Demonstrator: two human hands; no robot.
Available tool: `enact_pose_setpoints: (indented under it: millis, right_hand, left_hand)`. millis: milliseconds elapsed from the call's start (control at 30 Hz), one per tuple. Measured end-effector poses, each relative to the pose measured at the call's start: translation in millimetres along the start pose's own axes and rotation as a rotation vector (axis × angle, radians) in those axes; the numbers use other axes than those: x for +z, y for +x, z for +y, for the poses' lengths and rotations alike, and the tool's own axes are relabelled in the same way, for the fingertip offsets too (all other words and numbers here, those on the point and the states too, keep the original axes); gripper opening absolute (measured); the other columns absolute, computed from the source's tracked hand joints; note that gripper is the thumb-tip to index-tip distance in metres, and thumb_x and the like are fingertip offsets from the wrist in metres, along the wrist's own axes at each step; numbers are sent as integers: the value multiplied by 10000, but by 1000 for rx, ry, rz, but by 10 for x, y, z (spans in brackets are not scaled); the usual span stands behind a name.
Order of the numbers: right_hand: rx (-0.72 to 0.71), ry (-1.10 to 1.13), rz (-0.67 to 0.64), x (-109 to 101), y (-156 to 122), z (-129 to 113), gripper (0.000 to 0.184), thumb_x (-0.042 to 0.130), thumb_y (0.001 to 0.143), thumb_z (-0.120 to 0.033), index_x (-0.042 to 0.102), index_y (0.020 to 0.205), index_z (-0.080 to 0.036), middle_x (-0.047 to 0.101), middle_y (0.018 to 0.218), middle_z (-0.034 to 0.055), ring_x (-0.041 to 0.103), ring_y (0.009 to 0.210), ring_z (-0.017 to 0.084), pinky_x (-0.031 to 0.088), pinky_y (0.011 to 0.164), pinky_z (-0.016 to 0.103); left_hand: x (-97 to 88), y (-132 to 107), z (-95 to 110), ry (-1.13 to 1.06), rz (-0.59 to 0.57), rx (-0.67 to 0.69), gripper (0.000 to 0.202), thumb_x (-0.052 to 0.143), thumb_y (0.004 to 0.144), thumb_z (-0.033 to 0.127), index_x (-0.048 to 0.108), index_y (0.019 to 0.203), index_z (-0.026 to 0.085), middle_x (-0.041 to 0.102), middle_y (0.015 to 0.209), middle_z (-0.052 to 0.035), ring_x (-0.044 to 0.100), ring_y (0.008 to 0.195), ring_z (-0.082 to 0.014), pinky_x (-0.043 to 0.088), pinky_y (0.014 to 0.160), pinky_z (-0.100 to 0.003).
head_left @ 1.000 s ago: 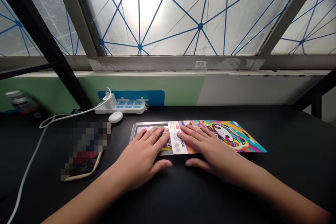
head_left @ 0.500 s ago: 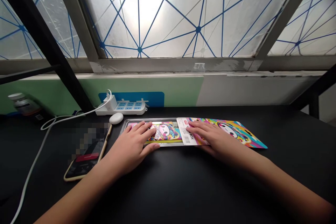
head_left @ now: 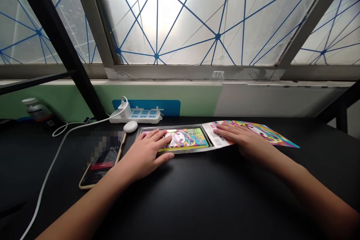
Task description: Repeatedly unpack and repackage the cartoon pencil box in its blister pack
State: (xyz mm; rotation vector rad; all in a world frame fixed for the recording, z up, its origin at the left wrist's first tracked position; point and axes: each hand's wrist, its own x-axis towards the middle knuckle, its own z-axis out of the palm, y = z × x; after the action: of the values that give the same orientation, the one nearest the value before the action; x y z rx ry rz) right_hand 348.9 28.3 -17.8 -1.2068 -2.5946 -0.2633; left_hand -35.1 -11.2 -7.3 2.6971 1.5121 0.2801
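Note:
My left hand lies spread over the left part of a clear plastic blister tray. Beneath its fingers is a brightly printed pencil box with a cartoon face, partly covered by the hand. My right hand has its fingers stretched over a colourful cardboard backing card, whose white strip with small print borders the tray's right end. The thumb of this hand is hidden, seemingly under the card's near edge. The card's right part extends beyond the hand.
A phone in a yellowish case lies left of my left hand. Behind it are a white oval object, a power strip and a white cable. A bottle stands far left; a window is behind the black table.
My right hand and the card have shifted right, uncovering the right end of the pencil box and tray. My left hand stays on the tray. The view has shifted slightly.

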Motion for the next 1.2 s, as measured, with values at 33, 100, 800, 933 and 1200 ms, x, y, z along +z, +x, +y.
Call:
enact_pose_setpoints:
  millis: [33, 100, 800, 933, 1200]
  right_hand:
    - [14, -37, 24, -49, -7, 24, 779, 364, 746, 42, 566, 1429, -275, 545, 1491, 58, 490, 1387, 301, 446, 1096, 582]
    - [52, -107, 92, -177, -18, 32, 722, 359, 787, 31, 563, 1428, -231, 568, 1470, 86, 509, 1373, 305, 462, 1081, 575]
    - [-222, 303, -135, 131, 392, -2141, 636, 472, 981, -577, 497, 1459, -159, 553, 1475, 168, 466, 1379, 372, 375, 1120, 578]
    - [-176, 466, -135, 136, 574, -2049, 520, 436, 1018, -484, 515, 1453, -211, 521, 1516, 119, 410, 1431, 295, 232, 1213, 519]
    - [-203, 574, -130, 106, 541, -1949, 451, 558, 961, -387, 569, 1384, -233, 597, 1439, 79, 491, 1351, 260, 253, 1203, 428]
  left_hand:
    - [-3, 1, -21, -11, -12, 2, 567, 402, 1006, 622, 459, 1497, 344, 399, 1604, -28, 354, 1469, -327, 307, 1142, -554]
    - [-13, 5, -51, -35, -32, -1, 563, 363, 1016, 625, 432, 1512, 368, 368, 1618, -20, 335, 1480, -328, 285, 1146, -563]
    - [-101, 225, 125, -95, 27, -38, 397, 387, 1038, 457, 634, 1332, 355, 561, 1488, 1, 477, 1371, -292, 374, 1083, -499]
    - [-166, 387, 166, -74, 39, -37, 356, 448, 1010, 462, 744, 1122, 297, 711, 1251, -30, 631, 1130, -288, 488, 953, -427]
    - [-18, 356, 177, -61, 118, -43, 330, 468, 1020, 397, 647, 1270, 277, 607, 1360, -66, 525, 1245, -289, 439, 1044, -451]
